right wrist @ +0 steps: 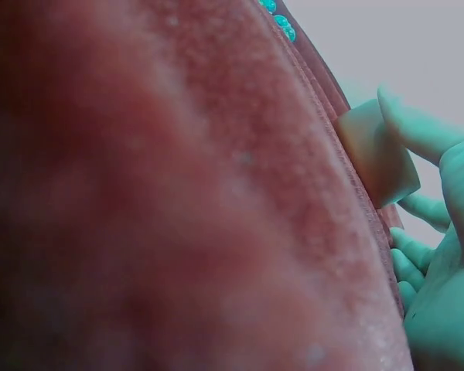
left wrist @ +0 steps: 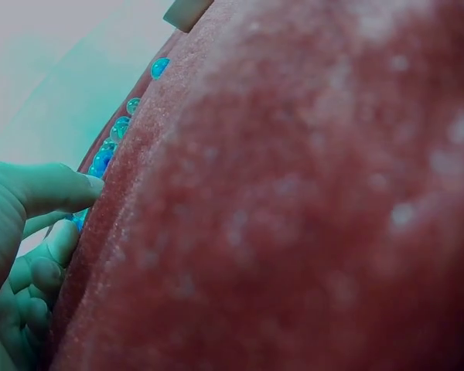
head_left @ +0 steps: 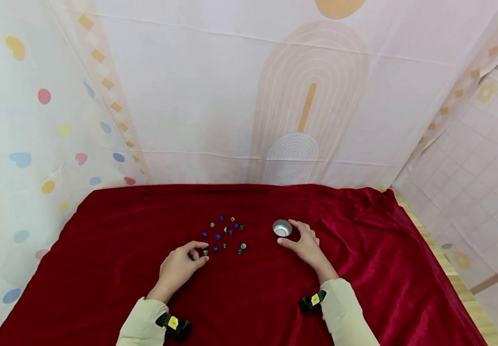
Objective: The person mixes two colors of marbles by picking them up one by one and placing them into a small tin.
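Several small glass marbles [head_left: 217,236], some dark blue and some clear with coloured swirls, lie scattered on the red velvet cloth. At the near left of this group is my left hand [head_left: 177,269], low over the cloth. Its thumb and index finger are spread on either side of a clear swirled marble [head_left: 205,253], with a gap between them. To the right of the marbles a small silver metal cup [head_left: 281,228] stands upright, its inside showing bare metal. My right hand [head_left: 307,244] holds the cup from the right, thumb at the near side and fingers at the far side.
Red velvet cloth [head_left: 257,298] covers the table and wrinkles at the right. A pale wooden edge [head_left: 460,278] shows past it. Patterned white curtains [head_left: 197,96] hang behind and at both sides. Black cameras are strapped to both wrists.
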A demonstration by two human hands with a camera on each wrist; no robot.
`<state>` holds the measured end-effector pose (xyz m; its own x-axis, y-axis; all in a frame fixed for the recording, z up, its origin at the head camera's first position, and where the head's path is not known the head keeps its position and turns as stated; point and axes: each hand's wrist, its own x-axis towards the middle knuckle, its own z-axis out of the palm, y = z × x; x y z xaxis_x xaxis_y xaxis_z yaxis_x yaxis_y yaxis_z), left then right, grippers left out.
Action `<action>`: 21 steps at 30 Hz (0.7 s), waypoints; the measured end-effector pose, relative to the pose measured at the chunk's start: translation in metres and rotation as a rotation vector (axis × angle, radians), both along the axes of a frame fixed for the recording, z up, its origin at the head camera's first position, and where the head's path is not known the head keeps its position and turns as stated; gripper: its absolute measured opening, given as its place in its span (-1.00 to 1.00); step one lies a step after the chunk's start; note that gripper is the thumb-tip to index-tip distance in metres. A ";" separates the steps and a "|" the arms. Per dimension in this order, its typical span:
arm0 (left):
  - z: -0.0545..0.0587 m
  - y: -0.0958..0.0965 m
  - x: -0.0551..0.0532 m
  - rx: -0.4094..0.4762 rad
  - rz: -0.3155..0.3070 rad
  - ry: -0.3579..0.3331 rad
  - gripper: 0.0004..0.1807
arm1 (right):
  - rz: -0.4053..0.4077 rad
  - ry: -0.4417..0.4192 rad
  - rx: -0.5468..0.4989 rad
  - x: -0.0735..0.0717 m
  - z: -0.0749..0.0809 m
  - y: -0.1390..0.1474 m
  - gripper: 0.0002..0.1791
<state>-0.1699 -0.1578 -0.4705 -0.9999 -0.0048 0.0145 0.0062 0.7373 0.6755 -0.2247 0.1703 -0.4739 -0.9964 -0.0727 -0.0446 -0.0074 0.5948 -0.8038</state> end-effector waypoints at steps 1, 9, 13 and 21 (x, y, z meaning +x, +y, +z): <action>0.000 0.000 0.000 -0.001 0.001 -0.001 -0.70 | -0.002 0.001 0.002 0.000 0.000 0.000 -0.18; 0.001 0.001 -0.001 -0.003 0.009 -0.003 -0.75 | -0.007 0.002 0.010 -0.001 0.000 -0.001 -0.20; 0.000 0.001 -0.001 -0.010 0.011 0.008 -0.74 | -0.011 0.006 0.013 -0.001 -0.001 -0.001 -0.22; -0.001 0.000 -0.002 -0.024 0.019 0.014 -0.81 | -0.014 0.027 0.012 0.000 -0.002 -0.002 -0.29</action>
<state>-0.1723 -0.1581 -0.4713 -0.9993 -0.0236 0.0285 0.0010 0.7537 0.6573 -0.2245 0.1681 -0.4754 -0.9981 -0.0585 -0.0186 -0.0206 0.6050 -0.7960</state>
